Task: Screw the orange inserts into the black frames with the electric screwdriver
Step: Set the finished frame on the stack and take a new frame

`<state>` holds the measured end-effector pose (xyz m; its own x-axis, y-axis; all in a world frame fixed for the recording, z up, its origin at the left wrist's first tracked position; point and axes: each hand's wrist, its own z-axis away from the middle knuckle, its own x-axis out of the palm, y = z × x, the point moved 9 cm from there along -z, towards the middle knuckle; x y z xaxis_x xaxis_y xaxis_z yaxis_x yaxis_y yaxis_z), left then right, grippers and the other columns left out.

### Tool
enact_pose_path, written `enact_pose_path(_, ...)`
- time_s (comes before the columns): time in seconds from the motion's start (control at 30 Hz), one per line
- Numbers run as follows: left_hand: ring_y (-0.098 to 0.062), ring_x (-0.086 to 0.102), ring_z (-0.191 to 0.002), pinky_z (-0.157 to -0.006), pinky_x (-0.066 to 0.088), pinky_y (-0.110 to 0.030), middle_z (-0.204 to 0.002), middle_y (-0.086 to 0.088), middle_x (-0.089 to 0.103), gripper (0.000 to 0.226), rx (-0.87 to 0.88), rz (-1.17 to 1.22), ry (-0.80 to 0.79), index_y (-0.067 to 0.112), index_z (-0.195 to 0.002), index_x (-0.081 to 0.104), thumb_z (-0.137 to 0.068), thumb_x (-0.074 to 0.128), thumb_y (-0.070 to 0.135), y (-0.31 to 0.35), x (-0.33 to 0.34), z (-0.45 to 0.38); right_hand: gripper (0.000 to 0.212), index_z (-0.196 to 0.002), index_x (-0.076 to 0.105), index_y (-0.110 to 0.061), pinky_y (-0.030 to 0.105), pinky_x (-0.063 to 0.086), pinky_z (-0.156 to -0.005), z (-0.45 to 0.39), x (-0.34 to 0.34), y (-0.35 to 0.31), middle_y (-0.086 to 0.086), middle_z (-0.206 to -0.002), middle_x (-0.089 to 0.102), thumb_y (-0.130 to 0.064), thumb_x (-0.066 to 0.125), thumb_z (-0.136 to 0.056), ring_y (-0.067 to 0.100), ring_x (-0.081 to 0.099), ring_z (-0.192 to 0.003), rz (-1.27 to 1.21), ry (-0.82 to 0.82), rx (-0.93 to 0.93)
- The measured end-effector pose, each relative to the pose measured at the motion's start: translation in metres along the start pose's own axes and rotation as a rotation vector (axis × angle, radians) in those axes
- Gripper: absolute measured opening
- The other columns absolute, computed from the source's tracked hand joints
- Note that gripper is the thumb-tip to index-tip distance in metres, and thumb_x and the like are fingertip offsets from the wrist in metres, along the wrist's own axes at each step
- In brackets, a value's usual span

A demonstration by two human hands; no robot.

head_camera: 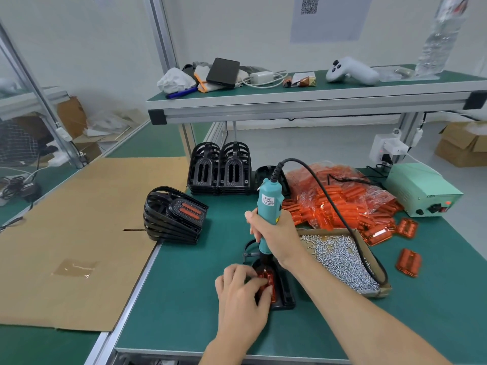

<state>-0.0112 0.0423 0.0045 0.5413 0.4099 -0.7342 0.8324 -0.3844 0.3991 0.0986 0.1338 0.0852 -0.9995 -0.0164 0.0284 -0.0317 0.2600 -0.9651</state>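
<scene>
- Teal plastic forms the body of the electric screwdriver [268, 209], which stands nearly upright over the black frame [286, 291] lying flat on the green counter [184, 299], near its front edge.
- The right hand [274, 235] grips the screwdriver's lower barrel, its fingers [254, 219] curled round the tool; a black cable [329, 201] loops from the tool's top across to the right.
- The left hand [241, 291] rests on the frame, its fingers [261, 292] bent and pressing down on the orange insert [271, 284] seated in the frame; the tool's tip meets the insert's far end, though the exact contact is hidden by the hands.
- To the left, a stack of finished frames [172, 216] shows an orange insert on top, sitting at the edge of a cardboard sheet [79, 233].
- Behind, two upright stacks of empty black frames [220, 168] stand side by side.
- To the right, a clear bag of orange inserts [340, 196] spills open, with loose inserts [408, 262] beside it.
- A cardboard tray of silver screws [340, 255] lies just right of the right forearm.
- A pale green power supply box [419, 189] sits at the far right.
</scene>
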Motion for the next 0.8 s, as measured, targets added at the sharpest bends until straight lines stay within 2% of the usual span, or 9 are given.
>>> enact_pose_path(0.13, -0.018, 0.054, -0.109, -0.087, 0.033, -0.038, -0.110, 0.016, 0.061, 0.031, 0.105, -0.084, -0.047, 0.031, -0.100, 0.079, -0.083, 0.070, 0.055, 0.009, 0.003, 0.016, 0.036, -0.059, 0.055, -0.026, 0.036, 0.055, -0.075, 0.001, 0.002, -0.001, 0.004, -0.055, 0.053, -0.030, 0.070, -0.092, 0.023, 0.054, -0.063, 0.001, -0.017, -0.017)
enact_pose_path(0.27, -0.018, 0.055, -0.108, -0.085, 0.033, -0.039, -0.112, 0.013, 0.062, 0.034, 0.121, -0.125, -0.065, 0.030, -0.102, 0.079, -0.085, 0.066, 0.057, 0.012, 0.002, 0.018, 0.035, -0.061, 0.056, -0.025, 0.030, 0.056, -0.070, 0.001, 0.005, 0.000, 0.006, -0.054, 0.053, -0.027, 0.071, -0.092, 0.024, 0.053, -0.059, -0.002, -0.028, -0.022)
enact_pose_path(0.63, -0.016, 0.054, -0.108, -0.085, 0.034, -0.038, -0.112, 0.013, 0.062, 0.036, 0.109, -0.143, -0.088, 0.031, -0.102, 0.079, -0.084, 0.065, 0.059, 0.011, 0.003, 0.018, 0.032, -0.063, 0.058, -0.023, 0.034, 0.056, -0.071, -0.001, 0.007, 0.010, 0.005, -0.054, 0.055, -0.030, 0.072, -0.090, 0.021, 0.056, -0.058, -0.028, -0.084, 0.002)
enact_pose_path(0.8, -0.016, 0.054, -0.108, -0.085, 0.034, -0.039, -0.112, 0.013, 0.061, 0.037, 0.103, -0.136, -0.084, 0.031, -0.103, 0.079, -0.084, 0.064, 0.059, 0.011, 0.003, 0.019, 0.033, -0.071, 0.057, -0.010, 0.035, 0.056, -0.075, -0.002, 0.010, 0.009, 0.006, -0.054, 0.054, -0.030, 0.072, -0.092, 0.022, 0.056, -0.057, -0.061, -0.141, -0.009)
